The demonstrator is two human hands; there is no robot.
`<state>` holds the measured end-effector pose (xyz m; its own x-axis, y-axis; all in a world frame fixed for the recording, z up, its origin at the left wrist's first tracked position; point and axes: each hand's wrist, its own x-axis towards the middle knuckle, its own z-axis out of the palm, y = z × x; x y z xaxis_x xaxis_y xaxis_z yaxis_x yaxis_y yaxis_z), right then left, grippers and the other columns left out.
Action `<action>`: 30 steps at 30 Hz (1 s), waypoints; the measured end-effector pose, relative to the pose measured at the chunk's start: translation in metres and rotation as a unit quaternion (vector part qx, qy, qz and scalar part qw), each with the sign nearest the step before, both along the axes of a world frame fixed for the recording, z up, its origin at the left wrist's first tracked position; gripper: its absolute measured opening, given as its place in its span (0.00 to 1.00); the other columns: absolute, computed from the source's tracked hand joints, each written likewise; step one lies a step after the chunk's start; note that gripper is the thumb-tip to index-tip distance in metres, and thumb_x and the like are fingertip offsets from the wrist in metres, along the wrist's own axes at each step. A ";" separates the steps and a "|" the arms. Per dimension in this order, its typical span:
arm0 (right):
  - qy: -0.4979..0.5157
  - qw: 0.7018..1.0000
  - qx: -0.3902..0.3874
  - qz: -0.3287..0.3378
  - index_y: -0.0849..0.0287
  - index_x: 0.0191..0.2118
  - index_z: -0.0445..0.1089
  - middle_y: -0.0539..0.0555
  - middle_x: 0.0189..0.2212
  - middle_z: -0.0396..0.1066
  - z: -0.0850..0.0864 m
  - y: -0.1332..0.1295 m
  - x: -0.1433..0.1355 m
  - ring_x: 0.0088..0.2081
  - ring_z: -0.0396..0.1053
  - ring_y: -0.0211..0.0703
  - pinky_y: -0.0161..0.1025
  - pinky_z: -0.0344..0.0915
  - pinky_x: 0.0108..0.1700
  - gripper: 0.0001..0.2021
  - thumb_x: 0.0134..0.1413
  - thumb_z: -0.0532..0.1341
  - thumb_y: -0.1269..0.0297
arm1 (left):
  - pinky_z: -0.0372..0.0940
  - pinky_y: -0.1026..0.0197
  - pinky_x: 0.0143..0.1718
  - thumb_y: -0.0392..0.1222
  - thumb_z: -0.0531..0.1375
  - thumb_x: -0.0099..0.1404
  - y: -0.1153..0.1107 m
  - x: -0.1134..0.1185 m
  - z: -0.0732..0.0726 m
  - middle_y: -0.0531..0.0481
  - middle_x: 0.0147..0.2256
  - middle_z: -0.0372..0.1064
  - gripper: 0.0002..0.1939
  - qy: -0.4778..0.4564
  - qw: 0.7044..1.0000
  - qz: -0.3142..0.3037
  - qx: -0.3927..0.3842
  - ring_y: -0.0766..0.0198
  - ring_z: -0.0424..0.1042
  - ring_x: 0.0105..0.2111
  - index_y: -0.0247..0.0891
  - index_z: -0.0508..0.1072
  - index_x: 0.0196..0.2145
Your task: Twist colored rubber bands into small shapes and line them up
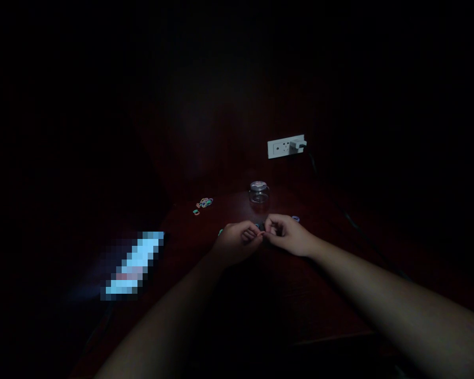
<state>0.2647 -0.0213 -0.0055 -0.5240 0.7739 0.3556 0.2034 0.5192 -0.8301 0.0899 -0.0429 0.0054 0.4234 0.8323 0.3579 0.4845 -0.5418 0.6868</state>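
Observation:
My left hand [239, 241] and my right hand [286, 234] meet over the dark red table, fingertips almost touching. Both pinch a small pinkish hair tie [262, 233], mostly covered by the fingers. Just beyond them stands a clear round jar [258, 196] with a lid on top. Beside my right hand lies a purple hair tie [296, 218]. A green hair tie [220, 232] peeks out behind my left hand, and a bluish one [257, 226] shows between the hands. Farther left rests a loose pile of several coloured hair ties [204, 202].
At the left edge of the table, a lit screen [136, 263] appears blurred into blocks. A white wall socket [278, 148] holds a plug [298, 143], whose dark cable runs down the right side. The room around is very dark. The table's front edge [335, 338] shows faintly.

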 end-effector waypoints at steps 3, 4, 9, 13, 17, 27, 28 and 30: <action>-0.002 1.000 0.009 -0.001 0.61 0.24 0.57 0.45 0.16 0.55 0.000 0.000 0.000 0.18 0.51 0.29 0.29 0.48 0.20 0.05 0.43 0.56 0.68 | 0.59 0.71 0.22 0.42 0.54 0.55 0.001 0.000 -0.001 0.52 0.23 0.67 0.08 -0.004 1.000 0.011 0.003 0.73 0.63 0.21 0.34 0.67 0.28; -0.002 1.000 0.009 -0.001 0.61 0.24 0.58 0.45 0.16 0.55 0.000 -0.001 0.000 0.18 0.51 0.29 0.29 0.48 0.20 0.05 0.43 0.57 0.68 | 0.58 0.71 0.22 0.42 0.54 0.54 0.002 0.000 -0.002 0.52 0.23 0.66 0.08 -0.002 1.000 0.016 0.005 0.73 0.62 0.21 0.34 0.68 0.28; 0.017 1.000 -0.009 0.008 0.62 0.27 0.59 0.45 0.16 0.55 0.001 -0.001 0.000 0.19 0.51 0.30 0.29 0.49 0.20 0.07 0.44 0.57 0.65 | 0.58 0.71 0.22 0.42 0.54 0.54 0.002 0.000 -0.001 0.53 0.22 0.66 0.08 0.002 1.000 0.026 0.011 0.74 0.61 0.20 0.34 0.68 0.28; 0.020 1.000 -0.016 0.009 0.63 0.28 0.61 0.45 0.17 0.55 0.000 0.000 0.000 0.19 0.51 0.30 0.30 0.48 0.20 0.09 0.44 0.57 0.61 | 0.58 0.71 0.22 0.42 0.54 0.54 0.002 0.001 -0.001 0.53 0.23 0.66 0.08 0.012 1.000 0.027 0.011 0.74 0.62 0.21 0.34 0.68 0.28; 0.012 0.999 -0.031 0.009 0.63 0.27 0.62 0.45 0.16 0.55 -0.001 0.000 0.000 0.19 0.50 0.30 0.30 0.48 0.20 0.11 0.44 0.57 0.58 | 0.57 0.71 0.22 0.41 0.53 0.55 0.004 -0.001 0.000 0.53 0.23 0.66 0.07 0.031 0.999 0.030 0.017 0.73 0.62 0.21 0.35 0.68 0.28; 0.001 0.999 -0.052 0.003 0.62 0.27 0.60 0.46 0.18 0.56 -0.002 0.000 -0.001 0.20 0.52 0.31 0.30 0.49 0.20 0.10 0.45 0.57 0.59 | 0.58 0.69 0.25 0.39 0.52 0.55 0.010 -0.012 0.007 0.51 0.26 0.66 0.07 0.084 0.993 0.056 0.064 0.70 0.63 0.25 0.35 0.67 0.29; 0.002 0.998 -0.055 0.006 0.62 0.27 0.60 0.46 0.18 0.55 -0.002 -0.001 -0.002 0.20 0.52 0.31 0.29 0.49 0.20 0.10 0.45 0.57 0.59 | 0.58 0.69 0.25 0.39 0.52 0.55 0.011 -0.013 0.007 0.51 0.26 0.66 0.07 0.087 0.992 0.062 0.067 0.70 0.63 0.25 0.35 0.67 0.28; 0.008 0.998 -0.057 0.008 0.62 0.27 0.59 0.45 0.17 0.55 -0.002 -0.001 -0.002 0.19 0.52 0.30 0.29 0.49 0.20 0.10 0.45 0.57 0.60 | 0.58 0.68 0.25 0.40 0.52 0.56 0.012 -0.015 0.007 0.51 0.26 0.66 0.07 0.092 0.990 0.075 0.074 0.70 0.64 0.25 0.35 0.67 0.28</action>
